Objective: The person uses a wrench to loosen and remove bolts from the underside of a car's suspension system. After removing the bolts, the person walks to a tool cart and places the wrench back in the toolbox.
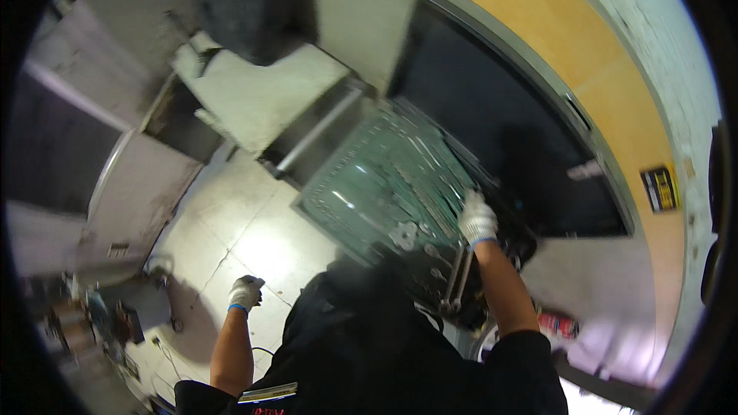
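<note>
Tools in rows filled the green-lined drawer [384, 177], which stood pulled out of a dark cabinet just ahead of me, below the wide black panel [500, 123] set in the yellow wall [600, 84]. My right hand [477, 219], in a white work glove with a blue cuff, rested at the drawer's right edge, its fingers curled down among the long metal tools [430, 192]; I could not tell which one it gripped. My left hand [246, 292], gloved the same way, hung well apart over the pale tiled floor [246, 223], fingers loosely curled in on nothing. A grey cabinet [261, 92] stood beyond the drawer, and a red can [559, 324] lay low on my right, near my elbow.
</note>
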A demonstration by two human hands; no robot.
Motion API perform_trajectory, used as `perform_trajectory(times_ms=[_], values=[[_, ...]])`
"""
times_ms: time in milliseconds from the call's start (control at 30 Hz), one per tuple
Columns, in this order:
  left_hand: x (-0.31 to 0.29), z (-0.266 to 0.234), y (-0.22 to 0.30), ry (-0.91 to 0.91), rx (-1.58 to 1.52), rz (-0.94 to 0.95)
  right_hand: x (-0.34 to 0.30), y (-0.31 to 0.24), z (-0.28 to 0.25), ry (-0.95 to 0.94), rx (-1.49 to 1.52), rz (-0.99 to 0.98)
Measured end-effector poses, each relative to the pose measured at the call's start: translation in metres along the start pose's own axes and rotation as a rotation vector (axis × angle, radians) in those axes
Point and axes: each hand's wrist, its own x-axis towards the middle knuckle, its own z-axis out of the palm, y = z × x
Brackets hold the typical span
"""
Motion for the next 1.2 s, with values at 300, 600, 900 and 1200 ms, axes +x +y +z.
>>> perform_trajectory(times_ms=[300, 600, 900, 1200], values=[[-0.119, 0.035, -0.126, 0.066, -0.057, -0.246, 0.038, 0.026, -0.016, -0.081, 0.199, -0.139], [-0.219, 0.116, -0.267, 0.148, -0.401, -0.443, -0.051, -0.171, 0.017, -0.554, 0.983, -0.420], [-0.280, 0.192, -0.447, 0.387, -0.976, -0.560, -0.235, -0.434, 0.164, -0.602, -0.002, -1.352], [-0.410, 0.341, -0.641, 0.559, -1.453, -1.029, -0.462, -0.529, 0.315, -0.699, -0.929, -1.326]])
